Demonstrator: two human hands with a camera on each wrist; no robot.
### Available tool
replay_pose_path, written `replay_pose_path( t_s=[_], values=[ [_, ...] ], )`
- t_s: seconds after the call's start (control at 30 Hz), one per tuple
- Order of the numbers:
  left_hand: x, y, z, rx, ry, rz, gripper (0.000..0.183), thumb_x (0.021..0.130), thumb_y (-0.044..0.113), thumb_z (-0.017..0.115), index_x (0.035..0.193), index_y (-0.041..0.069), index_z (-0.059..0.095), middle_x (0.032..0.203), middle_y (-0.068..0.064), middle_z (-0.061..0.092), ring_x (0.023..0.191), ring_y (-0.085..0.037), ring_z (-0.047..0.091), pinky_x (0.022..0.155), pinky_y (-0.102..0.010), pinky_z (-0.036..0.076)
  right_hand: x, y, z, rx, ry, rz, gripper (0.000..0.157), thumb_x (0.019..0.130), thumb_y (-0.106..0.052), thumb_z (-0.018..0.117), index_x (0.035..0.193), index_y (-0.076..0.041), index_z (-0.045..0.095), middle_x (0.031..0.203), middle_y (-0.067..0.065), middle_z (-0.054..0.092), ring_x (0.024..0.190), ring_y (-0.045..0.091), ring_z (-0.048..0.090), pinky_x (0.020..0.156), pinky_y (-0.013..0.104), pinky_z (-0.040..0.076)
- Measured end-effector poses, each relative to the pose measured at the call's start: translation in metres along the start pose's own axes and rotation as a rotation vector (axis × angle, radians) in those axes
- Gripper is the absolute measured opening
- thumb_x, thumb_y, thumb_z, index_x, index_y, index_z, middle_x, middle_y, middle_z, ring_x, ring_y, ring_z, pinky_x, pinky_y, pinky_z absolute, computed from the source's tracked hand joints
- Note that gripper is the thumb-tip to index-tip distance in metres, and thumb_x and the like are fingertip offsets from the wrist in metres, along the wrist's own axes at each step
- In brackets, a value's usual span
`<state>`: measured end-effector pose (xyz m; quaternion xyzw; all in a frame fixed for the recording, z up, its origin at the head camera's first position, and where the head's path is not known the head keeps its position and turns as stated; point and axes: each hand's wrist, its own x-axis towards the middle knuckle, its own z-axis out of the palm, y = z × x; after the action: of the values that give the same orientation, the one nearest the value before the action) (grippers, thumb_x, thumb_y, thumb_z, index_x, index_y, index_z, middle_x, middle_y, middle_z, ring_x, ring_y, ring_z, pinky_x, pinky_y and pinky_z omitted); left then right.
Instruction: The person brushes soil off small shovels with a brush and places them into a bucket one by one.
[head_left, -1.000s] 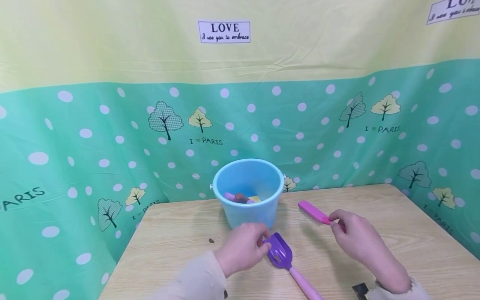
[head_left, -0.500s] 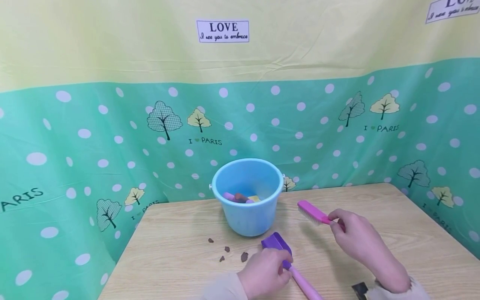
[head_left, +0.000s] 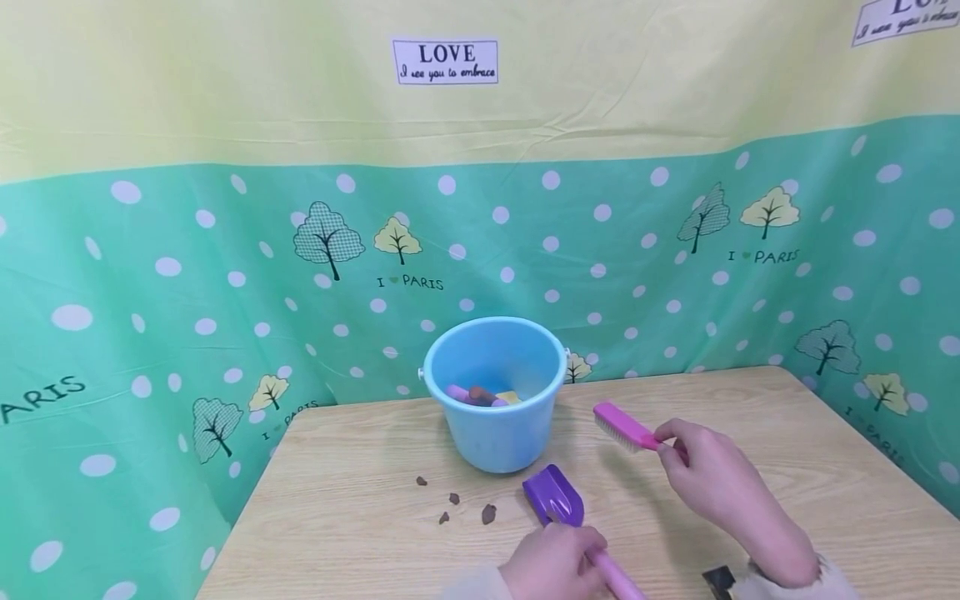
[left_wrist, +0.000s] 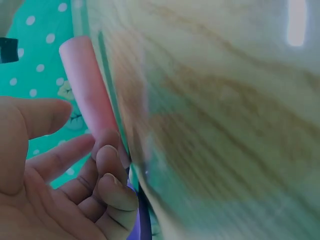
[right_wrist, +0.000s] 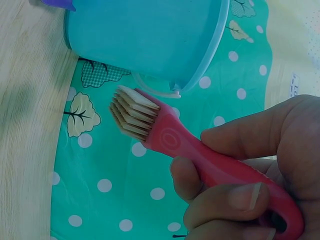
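My right hand (head_left: 716,475) grips a pink brush (head_left: 622,427) by its handle, held above the table right of the bucket. The right wrist view shows its pale bristles (right_wrist: 132,112) pointing away from the fingers. On the table lies a shovel with a purple scoop (head_left: 557,493) and a pink handle (left_wrist: 90,85). My left hand (head_left: 551,562) is at the shovel's handle near the scoop. In the left wrist view, its bent fingertips (left_wrist: 112,165) lie against the handle, while the thumb stands apart from it. A small dark bit sits in the scoop, partly hidden by that hand.
A light blue bucket (head_left: 498,433) stands behind the shovel, with purple, brown and yellow things inside. Several small brown crumbs, one of them larger (head_left: 489,513), lie on the wooden table (head_left: 337,500) left of the scoop. A green dotted curtain (head_left: 510,225) hangs behind.
My left hand has moved from beside the scoop's tip, over the scoop, down to the handle, uncovering the brown crumbs. The right hand holds the brush almost still.
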<state>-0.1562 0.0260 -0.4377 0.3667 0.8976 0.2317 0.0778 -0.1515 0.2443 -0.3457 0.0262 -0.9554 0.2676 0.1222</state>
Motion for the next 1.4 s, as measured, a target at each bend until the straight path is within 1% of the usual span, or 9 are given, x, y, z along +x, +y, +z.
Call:
replay_pose_path(
  t_s=[0.1,0.17,0.27,0.4,0.6,0.83,1.07,1.23,1.4],
  values=[
    [0.002,0.001,0.004,-0.005,-0.013,-0.004,0.029,0.087,0.032,0.064,0.114,0.023,0.067,0.093,0.015,0.066,0.078,0.003,0.058,0.066,-0.018,0.047,0.0,0.0,0.0,0.002,-0.003,0.003,0.021,0.09,-0.009,0.051,0.107,-0.004,0.065,0.062,-0.002,0.047,0.052,0.014,0.042,0.047,0.028,0.034],
    [0.003,0.002,0.006,-0.018,-0.027,-0.011,0.028,0.088,0.033,0.063,0.113,0.023,0.067,0.092,0.015,0.066,0.08,0.003,0.059,0.067,-0.019,0.048,0.0,0.0,0.0,0.003,-0.01,0.005,0.021,0.09,-0.009,0.052,0.107,-0.005,0.064,0.062,-0.002,0.047,0.053,0.014,0.042,0.047,0.028,0.034],
    [0.004,0.003,0.008,-0.03,-0.029,-0.008,0.025,0.089,0.034,0.061,0.109,0.022,0.068,0.087,0.015,0.064,0.076,0.004,0.057,0.065,-0.017,0.047,0.0,0.0,0.0,0.006,-0.019,0.009,0.021,0.091,-0.009,0.052,0.107,-0.005,0.064,0.063,-0.001,0.047,0.053,0.014,0.042,0.048,0.029,0.035],
    [0.002,0.004,0.008,-0.016,0.004,-0.016,0.022,0.087,0.036,0.061,0.102,0.021,0.069,0.079,0.017,0.059,0.071,0.005,0.053,0.062,-0.015,0.044,0.0,0.0,0.0,0.006,-0.027,0.016,0.022,0.091,-0.009,0.051,0.107,-0.005,0.064,0.064,-0.001,0.048,0.054,0.015,0.043,0.048,0.029,0.035],
    [-0.005,0.004,0.011,0.0,0.046,-0.079,0.019,0.085,0.041,0.062,0.093,0.025,0.068,0.071,0.018,0.05,0.066,0.003,0.046,0.059,-0.018,0.038,0.0,-0.001,0.001,0.006,-0.035,0.025,0.023,0.091,-0.009,0.052,0.109,-0.004,0.064,0.065,0.0,0.049,0.056,0.015,0.043,0.049,0.03,0.036],
    [-0.01,0.004,0.011,0.043,0.069,-0.168,0.019,0.081,0.044,0.067,0.087,0.026,0.065,0.071,0.012,0.044,0.066,-0.002,0.041,0.057,-0.021,0.035,-0.001,-0.001,0.002,0.003,-0.048,0.035,0.022,0.091,-0.01,0.052,0.109,-0.005,0.063,0.065,0.0,0.049,0.055,0.015,0.044,0.049,0.031,0.036],
    [-0.017,0.0,0.011,0.061,0.118,-0.195,0.015,0.078,0.034,0.071,0.084,0.023,0.064,0.074,0.008,0.043,0.067,-0.006,0.041,0.055,-0.023,0.036,-0.001,-0.002,0.002,0.004,-0.048,0.039,0.022,0.091,-0.009,0.052,0.109,-0.004,0.063,0.066,0.001,0.049,0.055,0.016,0.044,0.049,0.03,0.036],
    [-0.018,-0.005,0.009,0.04,0.114,-0.206,0.012,0.076,0.024,0.073,0.084,0.02,0.065,0.075,0.007,0.043,0.065,-0.007,0.041,0.052,-0.023,0.035,-0.001,-0.002,0.001,0.004,-0.04,0.032,0.022,0.091,-0.009,0.051,0.108,-0.004,0.063,0.066,0.0,0.049,0.055,0.015,0.043,0.049,0.03,0.035],
    [-0.021,-0.007,0.008,0.023,0.135,-0.196,0.016,0.072,0.015,0.073,0.086,0.019,0.065,0.076,0.007,0.042,0.063,-0.005,0.041,0.052,-0.022,0.036,-0.002,-0.002,0.001,0.006,-0.041,0.03,0.022,0.091,-0.009,0.051,0.109,-0.004,0.063,0.066,0.001,0.048,0.056,0.015,0.043,0.049,0.03,0.035]
  ],
)
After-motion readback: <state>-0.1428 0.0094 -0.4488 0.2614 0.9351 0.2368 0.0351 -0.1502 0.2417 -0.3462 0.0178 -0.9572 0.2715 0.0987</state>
